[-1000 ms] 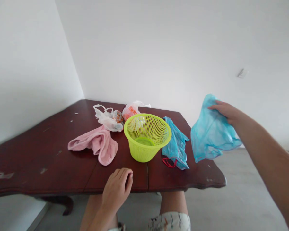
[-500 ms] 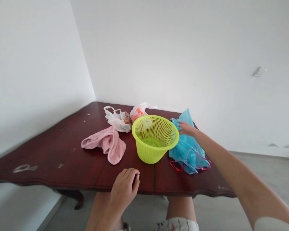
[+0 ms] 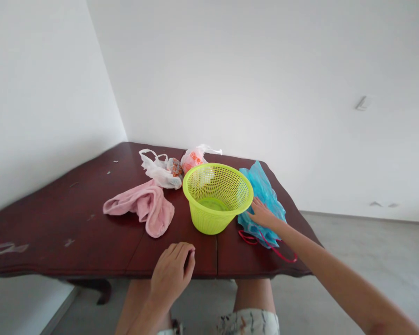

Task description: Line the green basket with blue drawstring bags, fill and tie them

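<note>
My right hand (image 3: 262, 215) lies with its fingers stretched out on a crumpled blue plastic bag (image 3: 265, 190) with red cords. The bag spreads over the table just right of a green plastic basket (image 3: 212, 222), which stands upright with nothing in it. Its near fingers come close to the basket's rim. At the table's front edge rests my left hand (image 3: 172, 267), its fingers curled in and no object visible in them. A pink cloth (image 3: 143, 204) lies bunched ahead of it to the left.
Behind the cloth, a white plastic bag (image 3: 160, 173) with loop handles sits on the dark wooden table (image 3: 66, 223). Beside it is another white bag (image 3: 194, 158) with orange-red print. White walls (image 3: 230, 83) rise behind and to the left of the table.
My right hand has come down and nearer to me, flattening the blue bag's upper part. My left hand stays at the table edge. The whole view has shifted slightly.
</note>
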Tool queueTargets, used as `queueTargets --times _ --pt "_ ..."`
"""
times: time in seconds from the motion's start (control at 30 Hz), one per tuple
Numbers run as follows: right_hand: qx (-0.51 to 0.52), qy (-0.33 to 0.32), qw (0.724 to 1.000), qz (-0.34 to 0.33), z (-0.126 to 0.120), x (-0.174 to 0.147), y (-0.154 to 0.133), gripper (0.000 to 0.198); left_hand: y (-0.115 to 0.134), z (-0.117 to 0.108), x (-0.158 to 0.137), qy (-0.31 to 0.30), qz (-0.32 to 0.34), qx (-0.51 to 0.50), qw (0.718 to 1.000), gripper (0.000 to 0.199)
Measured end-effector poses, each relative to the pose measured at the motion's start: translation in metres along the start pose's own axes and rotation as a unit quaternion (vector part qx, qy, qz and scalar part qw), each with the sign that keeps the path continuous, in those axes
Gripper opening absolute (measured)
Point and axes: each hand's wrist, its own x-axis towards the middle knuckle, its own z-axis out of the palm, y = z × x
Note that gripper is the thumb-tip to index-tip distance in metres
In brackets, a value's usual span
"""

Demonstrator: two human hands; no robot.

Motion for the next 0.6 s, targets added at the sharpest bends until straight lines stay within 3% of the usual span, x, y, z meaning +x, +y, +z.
queueTargets --times 0.17,0.43,0.6 --pt "-0.045 -0.019 0.998 0.044 0.025 0.004 -0.009 0.112 0.001 -0.002 0.001 0.003 -0.001 -0.003 1.000 0.012" --pt "-0.065 0.082 0.993 0.057 -0.031 0.076 -0.003 0.097 0.001 -0.001 0.000 0.008 -0.004 -0.002 1.000 0.012" --pt "-0.046 0.104 0.987 0.112 -0.037 0.117 0.017 0.095 0.001 0.000 0.001 0.005 -0.003 0.003 1.000 0.012"
